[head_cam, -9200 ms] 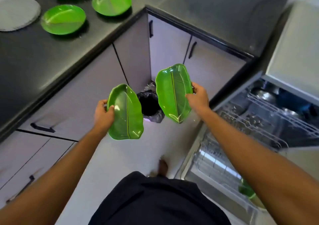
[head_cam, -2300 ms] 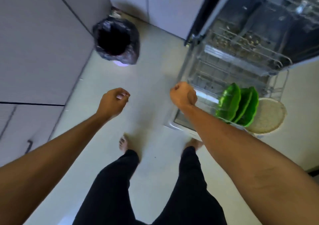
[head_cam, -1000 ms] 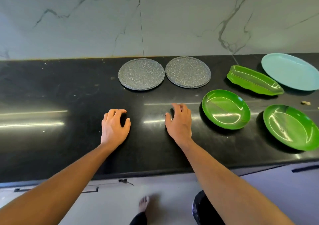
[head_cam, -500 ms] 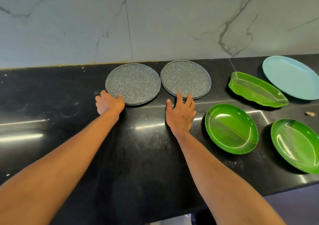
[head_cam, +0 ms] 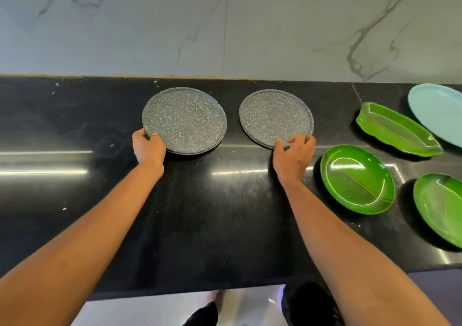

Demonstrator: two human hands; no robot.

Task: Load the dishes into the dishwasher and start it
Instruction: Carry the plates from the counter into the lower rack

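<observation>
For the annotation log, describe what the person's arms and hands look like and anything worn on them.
Both are bare: the left forearm and right forearm show no sleeves up to the frame edge. The left hand and right hand wear no gloves, and no watch, bracelet or ring is visible.

Plainly a kitchen, domestic by the look; glossy black stone tabletop (head_cam: 225, 213) set against a wall (head_cam: 275, 26) of pale marble-veined slabs; crockery laid flat along it: left grey plate (head_cam: 185, 120) and right grey plate (head_cam: 276, 117), both speckled; near green oval plate (head_cam: 357, 179) and far green oval plate (head_cam: 440, 208) with leaf markings; green leaf-shaped dish (head_cam: 397, 130); pale blue plate (head_cam: 440, 111) at the right edge; pale glossy floor (head_cam: 150, 310) below the tabletop's front edge.
</observation>
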